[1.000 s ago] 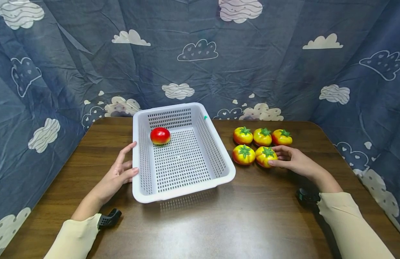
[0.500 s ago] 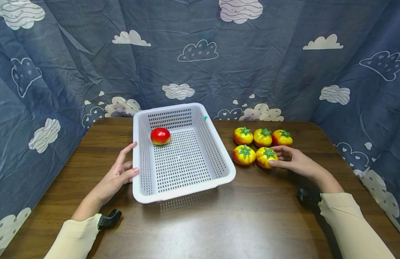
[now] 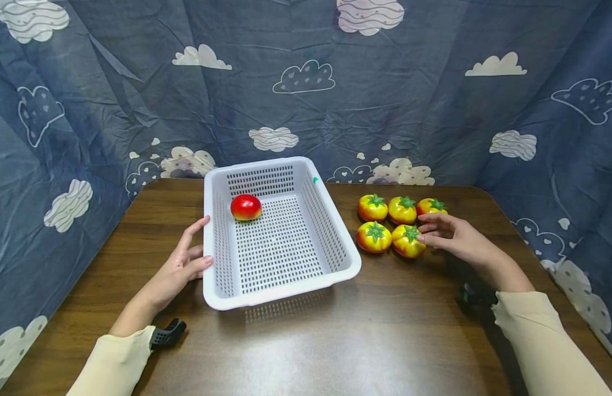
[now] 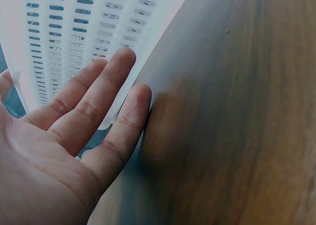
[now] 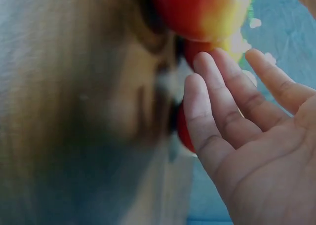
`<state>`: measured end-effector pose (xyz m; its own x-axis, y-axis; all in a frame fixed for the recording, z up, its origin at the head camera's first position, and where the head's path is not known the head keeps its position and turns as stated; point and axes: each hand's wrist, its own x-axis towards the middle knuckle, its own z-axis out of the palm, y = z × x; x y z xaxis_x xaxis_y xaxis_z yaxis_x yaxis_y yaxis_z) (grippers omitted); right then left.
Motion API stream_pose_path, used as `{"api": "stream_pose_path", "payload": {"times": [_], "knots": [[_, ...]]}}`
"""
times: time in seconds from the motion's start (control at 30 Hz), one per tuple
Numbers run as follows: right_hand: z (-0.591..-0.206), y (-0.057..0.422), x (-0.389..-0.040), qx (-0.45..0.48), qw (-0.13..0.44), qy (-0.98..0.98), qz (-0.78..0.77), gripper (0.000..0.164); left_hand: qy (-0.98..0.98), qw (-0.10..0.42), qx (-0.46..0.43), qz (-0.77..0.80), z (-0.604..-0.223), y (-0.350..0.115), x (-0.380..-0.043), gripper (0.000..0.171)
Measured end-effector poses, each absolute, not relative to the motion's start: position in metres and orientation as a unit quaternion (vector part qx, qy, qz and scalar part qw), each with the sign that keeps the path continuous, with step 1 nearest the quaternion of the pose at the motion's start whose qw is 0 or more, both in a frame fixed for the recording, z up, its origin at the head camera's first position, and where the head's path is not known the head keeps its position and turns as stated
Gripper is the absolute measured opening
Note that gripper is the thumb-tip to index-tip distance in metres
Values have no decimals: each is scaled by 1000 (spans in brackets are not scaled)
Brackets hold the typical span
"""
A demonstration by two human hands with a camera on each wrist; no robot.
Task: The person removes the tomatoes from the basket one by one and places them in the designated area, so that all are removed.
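Note:
In the head view a white perforated plastic basket (image 3: 281,290) stands left of centre, with one red toy tomato (image 3: 246,207) lying inside near its far left corner. My left hand (image 3: 174,269) rests at the basket's left side, index fingertip and thumb touching the rim from outside; the left wrist view shows its other fingers (image 4: 111,82) nearly straight along the wall. To the right, my right hand (image 3: 459,237) is beside the front right toy tomato (image 3: 407,242), thumb tip right at its edge. Its fingers (image 5: 212,84) are loosely extended in the right wrist view, holding nothing.
Beside that tomato sits another yellow-red toy tomato (image 3: 373,237), with a row of three more behind, including a middle one (image 3: 402,210). They stand on a brown wooden table (image 3: 385,341). A blue cloud-patterned cloth (image 3: 306,121) hangs behind and at both sides.
My right hand has loosened from the front right tomato and drawn slightly back to the right, fingers straightening. That tomato stays in place. The left hand and basket have not moved.

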<state>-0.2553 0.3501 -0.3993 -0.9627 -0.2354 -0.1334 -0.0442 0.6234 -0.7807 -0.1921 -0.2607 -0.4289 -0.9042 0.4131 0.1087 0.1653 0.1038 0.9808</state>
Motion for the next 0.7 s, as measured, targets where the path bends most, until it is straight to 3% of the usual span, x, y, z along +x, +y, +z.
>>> {"api": "stream_pose_path", "payload": {"times": [0.3, 0.7], "knots": [[-369, 340, -263, -113, 29, 922, -369, 58, 736, 99, 197, 640, -429, -261, -192, 79], [-328, 279, -272, -135, 20, 917, -376, 60, 739, 98, 195, 637, -428, -261, -193, 80]]}}
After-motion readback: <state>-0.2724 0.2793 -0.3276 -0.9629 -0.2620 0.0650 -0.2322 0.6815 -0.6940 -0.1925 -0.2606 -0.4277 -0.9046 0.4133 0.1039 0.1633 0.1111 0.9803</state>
